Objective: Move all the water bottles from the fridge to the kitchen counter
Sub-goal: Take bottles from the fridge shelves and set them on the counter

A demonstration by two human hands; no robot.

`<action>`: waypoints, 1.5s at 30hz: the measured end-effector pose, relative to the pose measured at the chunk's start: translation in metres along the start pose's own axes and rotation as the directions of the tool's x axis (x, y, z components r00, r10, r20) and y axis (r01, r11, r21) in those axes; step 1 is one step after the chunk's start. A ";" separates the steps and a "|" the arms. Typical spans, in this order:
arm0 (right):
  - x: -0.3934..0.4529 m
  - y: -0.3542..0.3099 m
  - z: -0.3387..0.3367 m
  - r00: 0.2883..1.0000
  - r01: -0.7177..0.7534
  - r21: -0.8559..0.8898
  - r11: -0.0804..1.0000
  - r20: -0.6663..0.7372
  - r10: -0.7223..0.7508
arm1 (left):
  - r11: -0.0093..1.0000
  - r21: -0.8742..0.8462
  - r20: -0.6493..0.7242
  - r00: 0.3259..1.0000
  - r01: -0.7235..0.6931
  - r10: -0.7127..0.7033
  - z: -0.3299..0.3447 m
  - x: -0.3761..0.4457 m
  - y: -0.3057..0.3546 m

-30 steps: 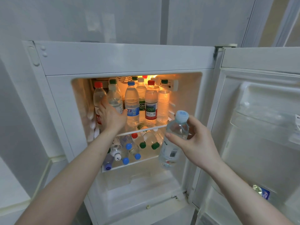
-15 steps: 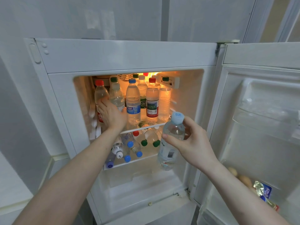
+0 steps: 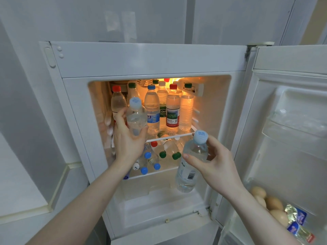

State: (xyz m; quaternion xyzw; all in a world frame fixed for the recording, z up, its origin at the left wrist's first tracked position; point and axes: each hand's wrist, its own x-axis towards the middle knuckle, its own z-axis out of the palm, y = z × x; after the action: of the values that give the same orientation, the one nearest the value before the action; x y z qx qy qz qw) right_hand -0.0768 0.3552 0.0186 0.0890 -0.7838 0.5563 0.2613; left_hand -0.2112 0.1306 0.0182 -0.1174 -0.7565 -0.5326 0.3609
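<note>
Left hand grips pale-capped bottle; right hand grips second bottle. Full, probably slick; hold mid-body.

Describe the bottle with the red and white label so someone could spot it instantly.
Look at the lit upper shelf of the open fridge. Among the upright bottles at its front stands the red-labelled bottle, with a red cap; its label alone shows a green landscape picture.

Both bare forearms reach forward and up. The left hand is raised, palm turned inward, fingers and thumb wrapped round what it holds. The right hand sits lower, thumb in front, fingers curled behind its load, wrist bent slightly.
</note>
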 end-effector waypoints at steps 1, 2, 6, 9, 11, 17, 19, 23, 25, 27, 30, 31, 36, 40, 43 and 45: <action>0.000 0.002 -0.001 1.000 -0.003 0.008 1.000 0.008 0.003 | 1.000 -0.011 0.017 1.000 0.002 -0.002 -0.007 -0.006 0.007; -0.001 0.002 -0.001 1.000 -0.002 0.016 1.000 0.007 0.002 | 1.000 -0.025 0.042 0.999 0.003 -0.002 -0.012 -0.011 0.015; -0.007 0.007 -0.003 0.999 -0.025 0.075 0.997 0.043 0.022 | 0.997 -0.036 0.103 0.992 0.070 -0.066 -0.038 -0.042 0.042; -0.014 0.013 -0.006 0.991 -0.044 0.127 0.991 0.133 0.027 | 0.989 -0.029 0.133 0.982 0.142 -0.137 -0.052 -0.079 0.063; -0.019 0.018 -0.007 0.984 -0.058 0.138 0.989 0.175 0.033 | 0.984 0.006 0.128 0.976 0.177 -0.176 -0.058 -0.102 0.073; -0.047 0.031 -0.003 0.913 -0.103 0.193 0.976 0.409 0.015 | 0.932 0.167 -0.014 0.946 0.322 -0.324 -0.078 -0.186 0.097; -0.060 0.035 0.001 0.885 -0.119 0.206 0.971 0.466 0.009 | 0.907 0.220 -0.065 0.933 0.360 -0.354 -0.089 -0.213 0.103; -0.091 0.030 0.007 0.799 -0.160 0.196 0.968 0.601 0.010 | 0.840 0.296 -0.178 0.890 0.454 -0.419 -0.112 -0.264 0.129; -0.105 0.025 0.010 0.752 -0.176 0.188 0.966 0.660 0.008 | 0.806 0.328 -0.226 0.869 0.493 -0.440 -0.124 -0.287 0.140; -0.120 0.015 0.016 0.704 -0.165 0.193 0.967 0.710 -0.022 | 0.764 0.358 -0.297 0.841 0.537 -0.452 -0.140 -0.311 0.153; -0.140 0.000 0.027 0.629 -0.153 0.211 0.965 0.775 -0.070 | 0.714 0.376 -0.384 0.801 0.591 -0.460 -0.162 -0.344 0.174; -0.148 -0.004 0.031 0.604 -0.150 0.220 0.964 0.792 -0.087 | 0.697 0.380 -0.414 0.786 0.608 -0.460 -0.168 -0.354 0.181; -0.190 -0.036 0.056 0.478 -0.164 0.282 0.945 0.861 -0.174 | 0.620 0.367 -0.564 0.696 0.694 -0.445 -0.205 -0.406 0.223; -0.230 -0.067 0.074 0.377 -0.155 0.311 0.937 0.896 -0.235 | 0.565 0.351 -0.665 0.624 0.747 -0.411 -0.232 -0.448 0.262; -0.273 -0.096 0.084 0.307 -0.137 0.350 0.927 0.905 -0.296 | 0.529 0.328 -0.740 0.561 0.783 -0.371 -0.257 -0.489 0.296; -0.299 -0.113 0.087 0.261 -0.140 0.372 0.917 0.908 -0.329 | 0.501 0.317 -0.777 0.523 0.805 -0.349 -0.270 -0.515 0.317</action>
State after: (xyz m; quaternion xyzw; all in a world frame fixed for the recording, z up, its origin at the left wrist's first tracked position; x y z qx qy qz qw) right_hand 0.1986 0.1889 -0.0617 0.5036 -0.6484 0.5103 -0.2560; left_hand 0.4470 0.1246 -0.0523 0.4789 -0.7138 -0.3337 0.3870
